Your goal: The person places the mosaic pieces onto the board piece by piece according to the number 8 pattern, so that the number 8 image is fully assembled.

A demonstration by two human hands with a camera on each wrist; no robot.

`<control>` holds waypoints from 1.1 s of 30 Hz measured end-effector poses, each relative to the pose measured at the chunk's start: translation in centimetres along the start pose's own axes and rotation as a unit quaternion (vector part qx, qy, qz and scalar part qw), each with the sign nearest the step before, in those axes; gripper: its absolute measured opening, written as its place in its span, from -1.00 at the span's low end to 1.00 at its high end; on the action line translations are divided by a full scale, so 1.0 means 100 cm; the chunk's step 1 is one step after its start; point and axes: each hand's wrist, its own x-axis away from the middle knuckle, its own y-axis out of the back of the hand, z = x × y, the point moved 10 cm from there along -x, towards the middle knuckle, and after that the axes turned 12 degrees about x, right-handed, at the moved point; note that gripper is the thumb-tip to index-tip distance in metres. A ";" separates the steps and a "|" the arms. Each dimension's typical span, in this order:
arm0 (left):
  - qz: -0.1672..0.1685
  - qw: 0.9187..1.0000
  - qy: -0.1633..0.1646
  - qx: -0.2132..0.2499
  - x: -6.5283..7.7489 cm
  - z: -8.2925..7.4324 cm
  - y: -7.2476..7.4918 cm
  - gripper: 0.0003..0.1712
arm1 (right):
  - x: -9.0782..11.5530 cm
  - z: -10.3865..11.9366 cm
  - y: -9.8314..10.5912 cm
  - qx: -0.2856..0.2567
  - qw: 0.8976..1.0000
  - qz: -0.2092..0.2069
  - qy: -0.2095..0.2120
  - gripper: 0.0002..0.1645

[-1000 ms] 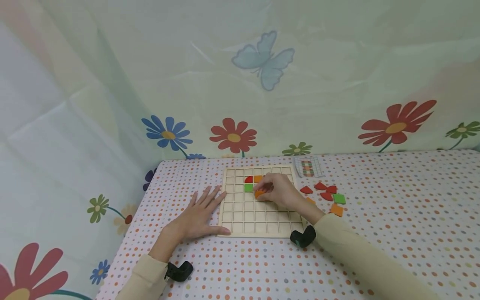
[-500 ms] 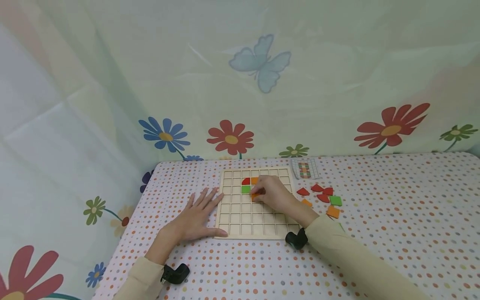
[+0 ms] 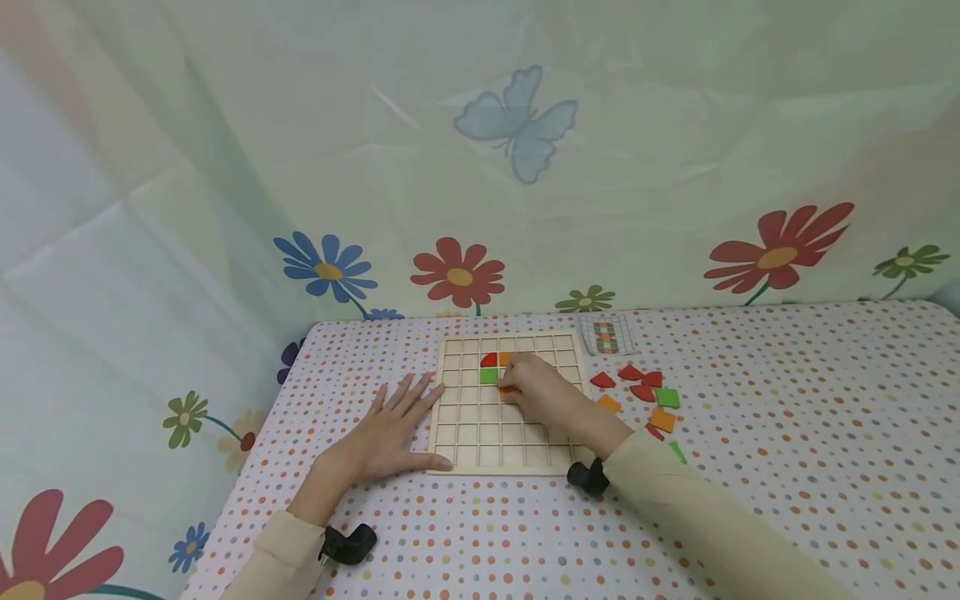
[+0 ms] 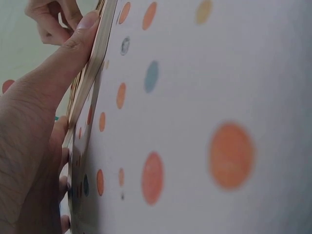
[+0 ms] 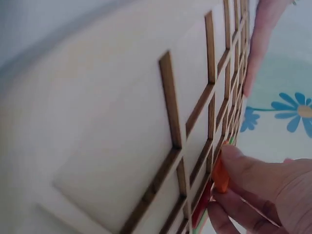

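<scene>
My right hand pinches an orange square tile between thumb and fingers, tilted at a cell of the wooden grid board. Beside that spot, a red quarter-circle tile, a green square tile and another orange tile lie in cells; the fingers partly cover this last one. A red piece also shows under the fingers in the right wrist view. Fingers spread, my left hand lies at the board's left side, its thumb on the lower left corner.
Right of the board lie several loose tiles: red quarter circles, a green square and orange squares, some close to the right sleeve. A printed pattern card sits behind them on the dotted tablecloth.
The right hand has brought the orange tile down closer into its cell, and its fingers now hide more of it. Loose tiles by the sleeve have come into view. The left hand stays.
</scene>
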 end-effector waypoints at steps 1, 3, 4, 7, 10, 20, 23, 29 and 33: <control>-0.002 1.000 0.000 0.000 0.000 0.000 0.000 0.29 | 0.000 0.003 0.000 0.011 1.000 0.000 0.005 -0.83; -0.002 1.000 0.001 -0.001 0.000 0.001 0.000 0.29 | 0.000 0.006 0.001 0.020 1.000 0.000 0.007 -0.85; -0.002 1.000 -0.001 0.001 0.001 0.001 0.001 0.29 | 0.001 0.006 0.001 0.018 1.000 0.000 0.005 -0.85; -0.002 1.000 -0.001 0.000 0.001 0.001 0.001 0.29 | 0.002 0.003 0.000 -0.008 1.000 0.003 -0.015 -0.84; -0.005 1.000 0.001 0.002 0.001 0.002 0.001 0.29 | 0.003 -0.003 -0.002 -0.034 0.999 0.006 -0.035 -0.81; -0.003 1.000 0.005 0.004 0.001 0.003 -0.001 0.30 | 0.030 -0.009 0.013 -0.089 0.994 -0.021 -0.056 -0.74; -0.005 1.000 0.002 0.006 0.001 0.002 0.000 0.30 | 0.050 -0.005 0.030 -0.089 0.994 -0.039 -0.046 -0.78; -0.006 1.000 0.003 0.000 0.001 0.002 0.000 0.30 | 0.100 -0.016 0.055 -0.065 0.996 -0.028 -0.058 -0.83; -0.004 1.000 0.002 0.002 0.000 0.001 0.000 0.30 | 0.133 -0.035 0.067 -0.032 0.996 -0.034 -0.081 -0.77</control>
